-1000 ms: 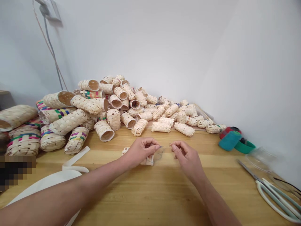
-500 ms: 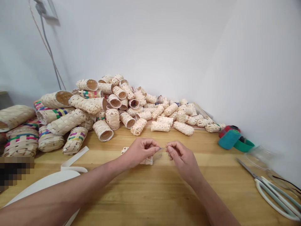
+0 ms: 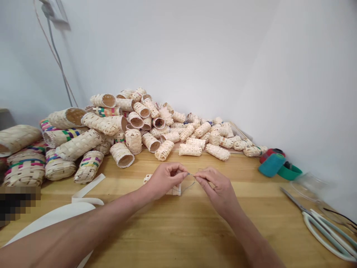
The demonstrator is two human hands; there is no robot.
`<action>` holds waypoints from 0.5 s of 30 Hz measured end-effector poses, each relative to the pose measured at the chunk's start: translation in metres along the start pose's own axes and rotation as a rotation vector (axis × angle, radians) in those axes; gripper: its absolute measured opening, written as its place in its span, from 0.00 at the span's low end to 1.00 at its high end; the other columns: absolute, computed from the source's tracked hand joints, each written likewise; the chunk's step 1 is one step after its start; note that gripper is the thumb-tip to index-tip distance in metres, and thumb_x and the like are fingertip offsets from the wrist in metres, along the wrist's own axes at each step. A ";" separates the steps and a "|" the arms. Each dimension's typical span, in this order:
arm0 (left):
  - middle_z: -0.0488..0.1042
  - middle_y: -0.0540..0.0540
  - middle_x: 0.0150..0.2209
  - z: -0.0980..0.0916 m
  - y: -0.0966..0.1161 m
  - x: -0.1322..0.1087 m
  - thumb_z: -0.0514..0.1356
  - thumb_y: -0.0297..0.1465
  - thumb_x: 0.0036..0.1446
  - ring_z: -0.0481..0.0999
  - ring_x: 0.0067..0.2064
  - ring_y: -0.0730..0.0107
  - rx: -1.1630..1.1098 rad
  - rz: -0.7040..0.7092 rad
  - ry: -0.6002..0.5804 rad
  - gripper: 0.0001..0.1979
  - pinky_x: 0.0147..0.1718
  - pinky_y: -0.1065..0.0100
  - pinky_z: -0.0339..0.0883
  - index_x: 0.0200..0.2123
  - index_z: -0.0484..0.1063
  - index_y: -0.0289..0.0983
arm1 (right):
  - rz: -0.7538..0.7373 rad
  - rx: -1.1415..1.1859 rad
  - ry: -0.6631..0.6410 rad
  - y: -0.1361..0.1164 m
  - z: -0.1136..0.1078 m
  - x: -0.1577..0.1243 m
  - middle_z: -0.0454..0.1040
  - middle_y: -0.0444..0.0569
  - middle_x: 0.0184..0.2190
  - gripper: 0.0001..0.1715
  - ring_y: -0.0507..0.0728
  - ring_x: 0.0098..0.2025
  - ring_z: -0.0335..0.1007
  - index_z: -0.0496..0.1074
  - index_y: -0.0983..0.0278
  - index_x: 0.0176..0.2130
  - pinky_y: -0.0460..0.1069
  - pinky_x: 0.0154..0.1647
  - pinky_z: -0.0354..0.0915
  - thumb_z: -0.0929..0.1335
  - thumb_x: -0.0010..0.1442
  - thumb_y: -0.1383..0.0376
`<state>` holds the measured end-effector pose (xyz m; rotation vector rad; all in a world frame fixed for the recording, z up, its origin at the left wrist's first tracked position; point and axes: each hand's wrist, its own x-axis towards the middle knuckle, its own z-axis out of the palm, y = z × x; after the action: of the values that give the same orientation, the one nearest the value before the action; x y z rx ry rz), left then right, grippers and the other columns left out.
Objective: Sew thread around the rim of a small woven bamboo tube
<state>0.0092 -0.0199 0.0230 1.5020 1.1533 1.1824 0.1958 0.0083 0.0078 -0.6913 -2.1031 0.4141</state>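
My left hand (image 3: 169, 178) is closed in a pinch, and a tiny blue-grey bit, which looks like thread, pokes out of its fingertips. Almost touching that bit are the pinched thumb and forefinger of my right hand (image 3: 214, 184). A thin grey thread (image 3: 189, 187) loops below the fingertips toward a small woven basket (image 3: 175, 190). This pale basket lies on its side on the table, mostly hidden behind my left hand and wrist. Whether a needle is between the fingers is too small to tell.
Many woven baskets (image 3: 134, 141) are heaped along the wall. Scissors (image 3: 320, 227) with pale handles lie at the right, near blue (image 3: 272, 165), red and green rolls and a clear container (image 3: 309, 184). A white strip (image 3: 88, 188) lies at the left on the wooden table (image 3: 167, 234).
My right hand has moved slightly left, and its fingertips now meet the thread end at my left fingertips. The thread's loop shows more clearly. My left hand has barely moved.
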 end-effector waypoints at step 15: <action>0.63 0.55 0.17 0.000 -0.001 0.000 0.60 0.37 0.48 0.59 0.19 0.80 -0.041 -0.037 -0.022 0.12 0.19 0.76 0.53 0.28 0.71 0.32 | -0.004 0.023 0.004 -0.001 0.000 0.001 0.71 0.48 0.31 0.09 0.56 0.35 0.68 0.73 0.61 0.39 0.49 0.36 0.63 0.63 0.64 0.65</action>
<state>0.0094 -0.0194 0.0225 1.4536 1.1312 1.1553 0.1952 0.0081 0.0091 -0.6747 -2.0926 0.4335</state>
